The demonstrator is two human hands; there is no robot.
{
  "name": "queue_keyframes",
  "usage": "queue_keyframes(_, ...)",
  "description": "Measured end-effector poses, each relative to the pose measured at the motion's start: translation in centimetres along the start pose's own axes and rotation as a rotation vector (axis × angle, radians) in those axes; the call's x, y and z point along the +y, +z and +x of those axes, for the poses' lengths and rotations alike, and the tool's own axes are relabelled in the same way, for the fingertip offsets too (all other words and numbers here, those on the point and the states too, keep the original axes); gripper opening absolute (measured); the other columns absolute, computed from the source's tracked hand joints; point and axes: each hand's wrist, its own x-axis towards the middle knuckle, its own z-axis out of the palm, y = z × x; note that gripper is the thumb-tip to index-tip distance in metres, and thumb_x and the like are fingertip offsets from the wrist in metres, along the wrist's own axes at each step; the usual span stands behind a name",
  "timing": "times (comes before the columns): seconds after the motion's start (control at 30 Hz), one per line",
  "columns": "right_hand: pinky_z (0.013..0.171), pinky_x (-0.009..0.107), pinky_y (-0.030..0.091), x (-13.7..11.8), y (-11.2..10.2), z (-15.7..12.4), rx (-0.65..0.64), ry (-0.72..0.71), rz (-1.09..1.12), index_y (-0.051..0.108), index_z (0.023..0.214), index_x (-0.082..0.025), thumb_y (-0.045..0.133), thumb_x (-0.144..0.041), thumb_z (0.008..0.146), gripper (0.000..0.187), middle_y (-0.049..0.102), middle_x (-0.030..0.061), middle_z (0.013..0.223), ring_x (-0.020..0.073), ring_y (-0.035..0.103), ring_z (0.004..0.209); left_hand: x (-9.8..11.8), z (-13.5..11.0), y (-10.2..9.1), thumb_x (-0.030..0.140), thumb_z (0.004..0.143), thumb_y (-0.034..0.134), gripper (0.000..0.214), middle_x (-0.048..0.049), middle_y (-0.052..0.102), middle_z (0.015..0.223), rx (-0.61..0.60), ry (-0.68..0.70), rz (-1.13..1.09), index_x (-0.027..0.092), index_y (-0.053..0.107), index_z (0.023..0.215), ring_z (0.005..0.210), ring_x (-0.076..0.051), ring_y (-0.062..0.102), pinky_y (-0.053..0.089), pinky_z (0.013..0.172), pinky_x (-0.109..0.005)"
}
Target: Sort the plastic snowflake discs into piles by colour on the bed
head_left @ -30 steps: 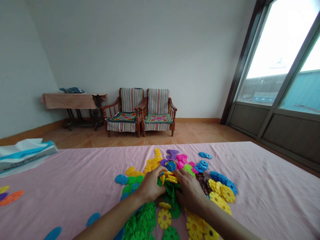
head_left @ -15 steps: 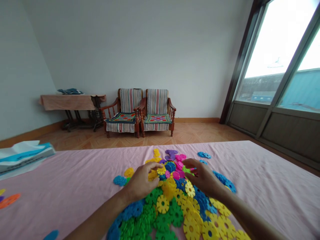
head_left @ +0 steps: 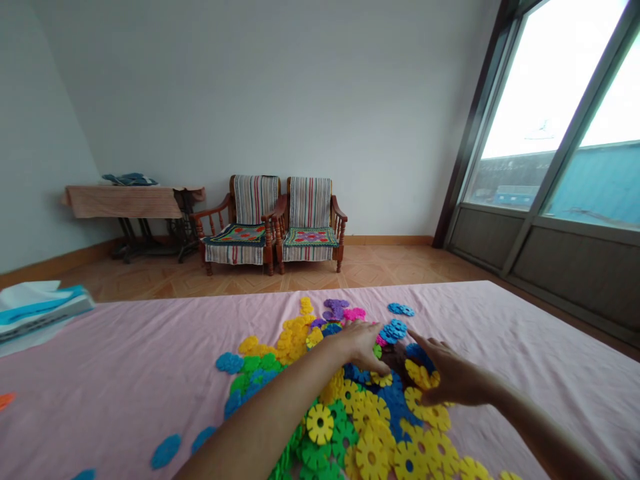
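Note:
A heap of flat plastic snowflake discs [head_left: 360, 407] in yellow, green, blue, pink and purple lies on a pink cloth-covered table [head_left: 125, 373]. My left hand [head_left: 363, 347] reaches across the heap, fingers curled down onto pink and blue discs near its far side. My right hand [head_left: 445, 380] lies palm down to the right, fingers spread over yellow discs [head_left: 420, 373] and brown ones. Neither hand visibly lifts a disc.
A tissue box [head_left: 35, 317] sits at the table's left edge. Loose blue discs [head_left: 165, 451] lie at the front left. Beyond the table stand two striped wooden armchairs [head_left: 273, 223], a cloth-draped side table [head_left: 127, 207], and large windows [head_left: 555, 133] on the right.
Both hands have moved right and farther across the heap. The left hand has crossed from the heap's left to its far middle. The discs are spread out more.

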Motion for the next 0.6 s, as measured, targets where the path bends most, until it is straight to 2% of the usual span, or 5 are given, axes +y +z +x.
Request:
queue_keyframes(0.13,0.106,0.048,0.030,-1.5,0.4,0.0,0.021,-0.027,0.115,0.037,0.140,-0.013,0.077,-0.031,0.047,0.103,0.047,0.0193,0.136,0.0371,0.040,0.126,-0.4,0.7,0.0,0.060,0.043,0.079,0.098,-0.0189,0.050,0.134,-0.015,-0.042,0.024,0.018,0.049,0.126,0.122,-0.042,0.044,0.035,0.100,-0.053)
queue_keyframes(0.23,0.101,0.045,0.036,-2.3,1.0,0.3,0.057,-0.055,0.210,0.050,0.126,-0.017,0.075,-0.024,0.048,0.082,0.057,0.0126,0.124,0.0327,0.050,0.116,-0.7,-0.3,0.1,0.057,0.049,0.078,0.081,-0.0139,0.059,0.123,0.022,-0.011,0.026,0.021,0.057,0.117,0.114,-0.037,0.052,0.043,0.092,-0.044)
queue_keyframes(0.33,0.088,0.039,0.046,-3.1,1.8,1.1,0.068,-0.052,0.258,0.057,0.111,-0.018,0.071,-0.022,0.054,0.059,0.065,0.0076,0.107,0.0270,0.059,0.099,-0.8,-1.6,0.1,0.046,0.057,0.078,0.056,-0.0077,0.066,0.109,0.067,0.017,-0.015,0.022,0.063,0.106,0.102,-0.030,0.060,0.047,0.085,-0.035)
queue_keyframes(0.5,0.064,0.030,0.050,-5.7,3.4,2.6,0.076,0.001,0.362,0.054,0.111,-0.013,0.065,-0.019,0.062,0.051,0.067,0.0054,0.089,0.0205,0.063,0.077,-0.8,-5.0,-1.2,0.033,0.067,0.070,0.040,-0.0068,0.068,0.108,0.136,-0.004,-0.050,0.020,0.065,0.105,0.102,-0.027,0.061,0.047,0.086,-0.031)
queue_keyframes(0.6,0.062,0.027,0.049,-8.9,4.2,2.9,0.080,-0.054,0.409,0.054,0.112,-0.015,0.066,-0.017,0.063,0.051,0.066,0.0033,0.089,0.0174,0.061,0.075,-1.4,-8.5,-2.7,0.028,0.068,0.065,0.043,-0.0061,0.067,0.112,0.173,-0.021,-0.090,0.021,0.063,0.111,0.105,-0.026,0.061,0.046,0.089,-0.031)
